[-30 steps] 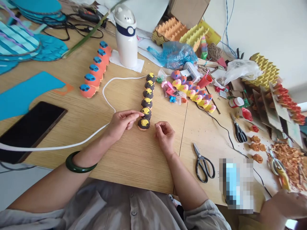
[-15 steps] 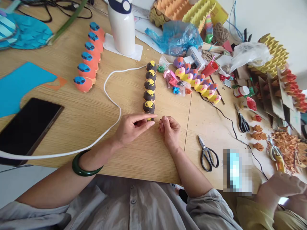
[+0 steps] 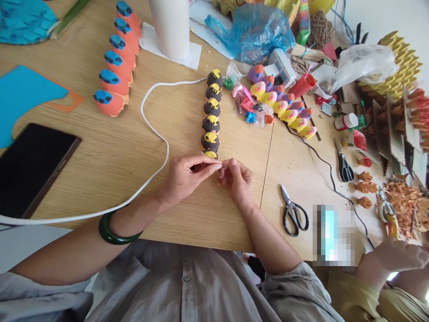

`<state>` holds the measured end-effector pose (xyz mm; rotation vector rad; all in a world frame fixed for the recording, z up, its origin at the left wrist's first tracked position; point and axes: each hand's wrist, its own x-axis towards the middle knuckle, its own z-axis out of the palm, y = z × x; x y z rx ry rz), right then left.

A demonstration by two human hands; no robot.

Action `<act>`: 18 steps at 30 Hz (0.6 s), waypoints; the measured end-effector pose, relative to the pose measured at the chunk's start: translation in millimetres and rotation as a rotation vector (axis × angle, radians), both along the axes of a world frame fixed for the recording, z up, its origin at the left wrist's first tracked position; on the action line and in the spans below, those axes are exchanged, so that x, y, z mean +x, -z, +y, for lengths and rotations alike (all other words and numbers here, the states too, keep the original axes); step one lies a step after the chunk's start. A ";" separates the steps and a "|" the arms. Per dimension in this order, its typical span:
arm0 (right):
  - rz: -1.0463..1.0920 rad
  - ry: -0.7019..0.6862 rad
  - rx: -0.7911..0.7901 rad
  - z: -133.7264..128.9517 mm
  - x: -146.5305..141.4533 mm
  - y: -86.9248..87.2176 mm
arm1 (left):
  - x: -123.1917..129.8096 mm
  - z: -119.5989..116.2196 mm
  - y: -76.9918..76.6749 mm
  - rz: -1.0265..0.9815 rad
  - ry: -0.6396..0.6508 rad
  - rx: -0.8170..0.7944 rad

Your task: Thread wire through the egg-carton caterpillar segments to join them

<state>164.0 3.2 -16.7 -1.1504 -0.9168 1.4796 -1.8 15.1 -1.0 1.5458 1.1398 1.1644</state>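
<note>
My left hand (image 3: 189,176), with a dark green bangle (image 3: 117,230) on the wrist, is closed in a pinch, thumb and fingertips pressed together. Its tips meet those of my right hand (image 3: 237,179), which is also pinched. Whatever lies between the fingertips is too small to make out. Just beyond them runs a row of dark brown egg-carton cups (image 3: 212,107) with yellow tops; the nearest cup is partly covered by my left hand. Black-handled scissors (image 3: 293,212) lie right of my right hand.
Left are an orange egg-carton row (image 3: 115,67) with blue tops, a black phone (image 3: 36,165) and a white cable (image 3: 167,150). Yellow and purple cups (image 3: 283,107) and a blue plastic bag (image 3: 254,31) lie at the back. Another person's hand (image 3: 395,259) is at lower right.
My hands have come together, so the fingertips now touch; the left fingers have closed from a gap into a pinch. The view has tilted down slightly.
</note>
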 end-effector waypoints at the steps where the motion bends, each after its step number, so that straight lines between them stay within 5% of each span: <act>1: 0.039 -0.007 -0.044 0.9 0.6 -2.9 | 0.3 0.2 0.6 -0.010 -0.009 0.000; 9: 0.104 -0.073 -0.111 0.3 9.6 -22.0 | 6.7 5.3 -4.9 0.068 -0.002 0.131; 18: 0.161 -0.038 -0.047 -3.4 18.8 -8.9 | 23.5 11.3 -2.4 0.088 0.035 0.292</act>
